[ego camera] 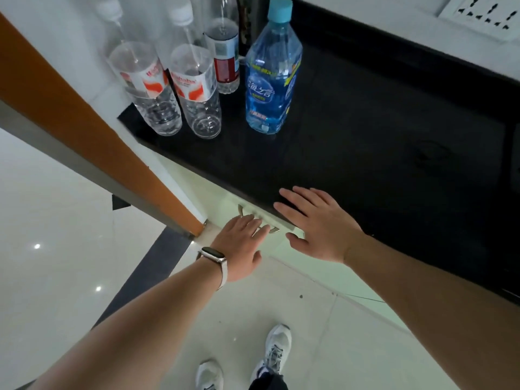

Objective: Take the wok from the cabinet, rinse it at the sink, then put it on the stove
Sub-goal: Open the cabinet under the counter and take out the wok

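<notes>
A pale green cabinet door (pixel 284 250) sits shut under the black countertop (pixel 365 142). Its metal handle (pixel 244 212) runs just below the counter's front edge. My left hand (pixel 243 243), with a watch on the wrist, is open and its fingertips reach the handle without closing around it. My right hand (pixel 318 223) is open, fingers spread, lying flat on the counter's front edge beside the handle. No wok, sink or stove is in view.
Three clear plastic bottles (pixel 197 88) and a blue water bottle (pixel 271 77) stand at the counter's far left. An orange door edge (pixel 92 136) slants across the left. White floor tiles and my two shoes (pixel 270 356) lie below. A wall socket (pixel 484 15) is top right.
</notes>
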A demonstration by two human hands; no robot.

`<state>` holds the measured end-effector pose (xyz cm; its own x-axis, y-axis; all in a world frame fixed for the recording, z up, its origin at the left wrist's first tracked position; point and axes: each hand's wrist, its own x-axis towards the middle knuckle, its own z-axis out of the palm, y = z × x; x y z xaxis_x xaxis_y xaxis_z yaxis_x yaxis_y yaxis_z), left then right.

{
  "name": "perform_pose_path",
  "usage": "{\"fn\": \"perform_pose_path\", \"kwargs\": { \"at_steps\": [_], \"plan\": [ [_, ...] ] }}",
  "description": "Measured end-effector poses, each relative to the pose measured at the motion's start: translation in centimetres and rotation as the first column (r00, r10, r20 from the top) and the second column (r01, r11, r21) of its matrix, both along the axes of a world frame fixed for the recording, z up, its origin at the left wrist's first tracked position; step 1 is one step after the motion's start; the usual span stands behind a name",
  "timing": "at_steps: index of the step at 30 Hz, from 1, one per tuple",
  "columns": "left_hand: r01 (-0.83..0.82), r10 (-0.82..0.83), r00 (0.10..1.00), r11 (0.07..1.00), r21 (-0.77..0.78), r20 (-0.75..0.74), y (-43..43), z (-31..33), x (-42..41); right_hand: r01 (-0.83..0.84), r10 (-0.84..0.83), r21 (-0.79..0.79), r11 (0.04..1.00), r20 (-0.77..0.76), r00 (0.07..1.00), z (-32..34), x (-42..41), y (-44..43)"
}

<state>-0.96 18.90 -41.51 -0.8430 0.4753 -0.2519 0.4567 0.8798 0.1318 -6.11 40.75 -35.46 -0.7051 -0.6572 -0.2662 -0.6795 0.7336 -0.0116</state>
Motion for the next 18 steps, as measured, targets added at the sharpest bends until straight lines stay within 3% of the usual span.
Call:
{"fn": "perform_pose_path", "kwargs": {
  "at_steps": [18],
  "plan": [
    [0.002, 0.046, 0.979, 0.971, 0.238, -0.196, -2.3, -1.0, 3.9, 0.024, -0.023, 0.025, 0.999, -0.055, 0.998, 0.3, 0.4, -0.3]
  ]
}}
